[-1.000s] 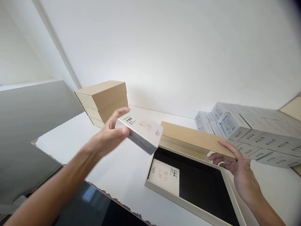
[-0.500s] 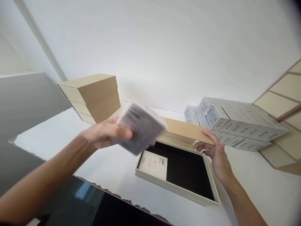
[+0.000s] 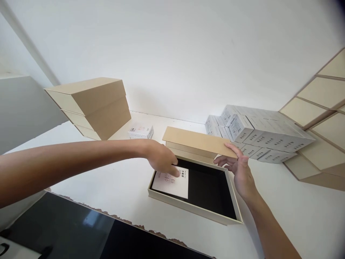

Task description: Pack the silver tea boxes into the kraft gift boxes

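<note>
My left hand (image 3: 163,158) reaches down into an open cream-and-tan gift box (image 3: 188,208), its fingers closed at the far edge of a white printed box (image 3: 171,185) in the left part. The hand covers some of that white box, and the thumb lies over its top. The rest of the interior is black. My right hand (image 3: 241,174) grips the right end of the raised tan lid (image 3: 198,141), with fingers above and below its edge.
Small white boxes (image 3: 140,130) stand behind my left wrist. Several tan boxes (image 3: 99,108) are stacked at the left. Stacked white cartons (image 3: 269,133) and more tan boxes (image 3: 320,142) fill the right. The white tabletop (image 3: 129,208) has a chipped front edge.
My left hand has moved down and right, bringing the white box from the air into the gift box. The right hand still holds the lid. The view has shifted slightly.
</note>
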